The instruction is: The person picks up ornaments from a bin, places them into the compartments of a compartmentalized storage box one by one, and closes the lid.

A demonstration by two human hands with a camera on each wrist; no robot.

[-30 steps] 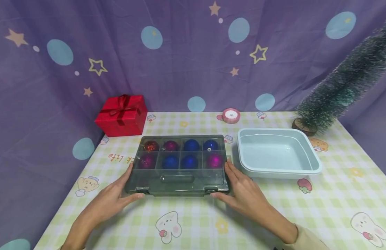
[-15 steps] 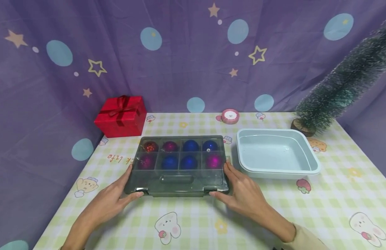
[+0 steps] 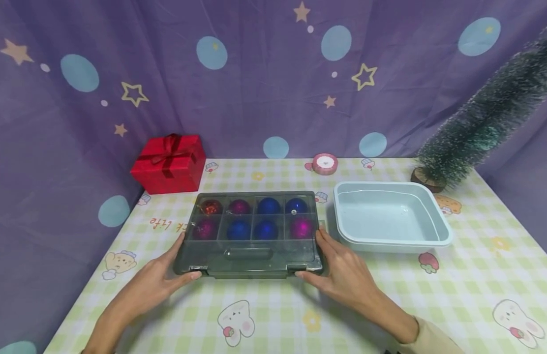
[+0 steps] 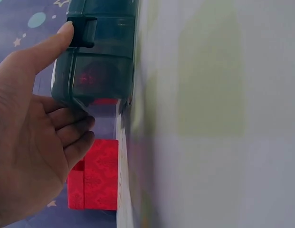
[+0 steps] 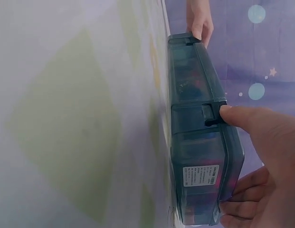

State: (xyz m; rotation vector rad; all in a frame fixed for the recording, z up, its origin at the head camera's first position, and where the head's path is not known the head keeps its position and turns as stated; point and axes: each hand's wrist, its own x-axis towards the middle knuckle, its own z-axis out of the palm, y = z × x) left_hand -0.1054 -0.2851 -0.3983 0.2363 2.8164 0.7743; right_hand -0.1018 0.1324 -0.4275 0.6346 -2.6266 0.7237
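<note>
A grey-green see-through plastic storage case (image 3: 249, 248) lies flat on the table with its lid down. Several Christmas baubles (image 3: 268, 206) in blue, magenta and red show through the lid, each in its own compartment. My left hand (image 3: 156, 282) holds the near left corner, its thumb on the left latch (image 4: 84, 32) and its fingers by the side wall. At the near right corner my right hand (image 3: 346, 275) does likewise, with the thumb on the right latch (image 5: 211, 114). Both latches look fastened. A white label (image 5: 200, 175) is stuck on the front wall.
Right of the case stands a pale blue plastic basin (image 3: 393, 243). A small artificial Christmas tree (image 3: 481, 118) leans outward behind it. At the back are a red gift box (image 3: 171, 169) with a bow and a roll of pink ribbon (image 3: 325, 164). A checked cloth (image 3: 273, 314) covers the table.
</note>
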